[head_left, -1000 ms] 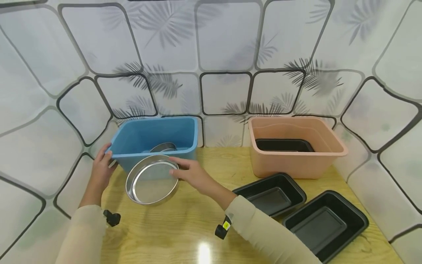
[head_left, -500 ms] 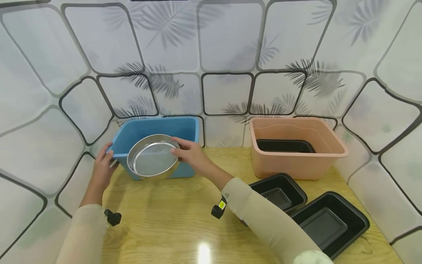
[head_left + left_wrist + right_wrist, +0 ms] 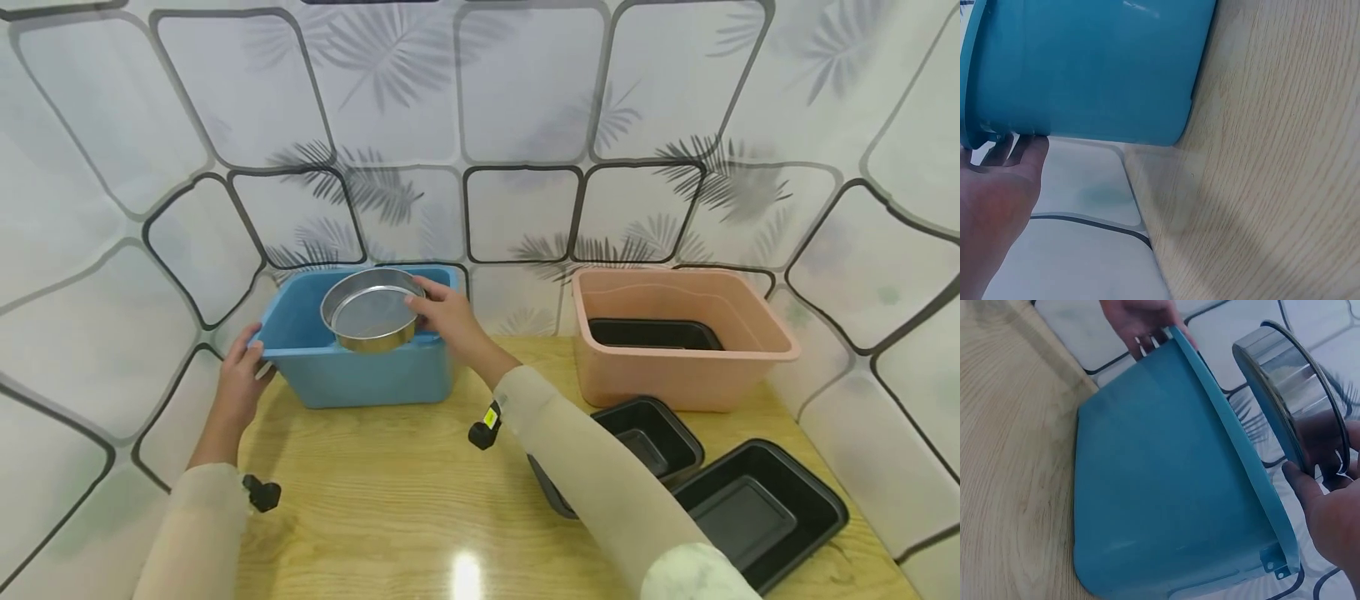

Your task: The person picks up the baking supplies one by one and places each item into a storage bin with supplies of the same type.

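A round, shallow metal sieve with a fine mesh bottom is pinched at its right side by my right hand. It is above the front rim of a blue plastic bin, overlapping the opening in the head view. The right wrist view has the sieve tilted beside the bin's rim, thumb and fingers on its wall. My left hand grips the bin's left front corner. From the left wrist, its fingers show curled under the rim. The sieve hides part of the bin's inside.
A pink bin with a black pan inside stands at the back right of the wooden table. Two black loaf pans, one nearer the right edge, lie in front, partly behind my right sleeve. A patterned backdrop rises behind.
My right hand has raised the sieve and carried it away from me, from in front of the blue bin to over its front rim. My left hand keeps its grip on the bin.
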Demonstrator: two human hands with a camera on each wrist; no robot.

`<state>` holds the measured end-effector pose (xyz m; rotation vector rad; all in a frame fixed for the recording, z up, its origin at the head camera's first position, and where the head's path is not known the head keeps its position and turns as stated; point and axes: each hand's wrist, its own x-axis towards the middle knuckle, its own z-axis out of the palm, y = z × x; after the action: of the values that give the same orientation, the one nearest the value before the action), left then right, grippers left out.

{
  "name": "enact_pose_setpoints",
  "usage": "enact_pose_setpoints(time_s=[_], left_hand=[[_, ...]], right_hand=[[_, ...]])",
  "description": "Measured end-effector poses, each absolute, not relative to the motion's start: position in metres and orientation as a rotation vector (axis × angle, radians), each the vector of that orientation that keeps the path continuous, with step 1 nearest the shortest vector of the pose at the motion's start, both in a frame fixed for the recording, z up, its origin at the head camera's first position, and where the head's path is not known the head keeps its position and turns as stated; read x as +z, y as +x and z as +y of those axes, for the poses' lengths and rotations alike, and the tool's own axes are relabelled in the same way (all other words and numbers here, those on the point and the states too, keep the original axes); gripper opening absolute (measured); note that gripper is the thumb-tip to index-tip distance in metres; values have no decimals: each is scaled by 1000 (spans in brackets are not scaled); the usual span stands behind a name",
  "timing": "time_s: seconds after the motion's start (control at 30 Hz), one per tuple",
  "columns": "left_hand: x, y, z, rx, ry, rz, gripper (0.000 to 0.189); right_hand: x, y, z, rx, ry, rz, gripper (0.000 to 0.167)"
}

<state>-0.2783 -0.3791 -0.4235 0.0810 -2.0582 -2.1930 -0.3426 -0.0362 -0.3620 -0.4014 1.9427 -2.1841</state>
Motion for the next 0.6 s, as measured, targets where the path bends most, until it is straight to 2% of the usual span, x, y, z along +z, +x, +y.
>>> enact_pose_setpoints(time_s=[0.27,0.6], left_hand=[[-425,-279,-376,-2175,52,-2079,58],[-426,-280,-378,-2193,55,-2054,57]], right_hand=[[-368,-366,-48,-2271,-264,1943,53],[-368,-374,-58,-2200,-236,2008,55]])
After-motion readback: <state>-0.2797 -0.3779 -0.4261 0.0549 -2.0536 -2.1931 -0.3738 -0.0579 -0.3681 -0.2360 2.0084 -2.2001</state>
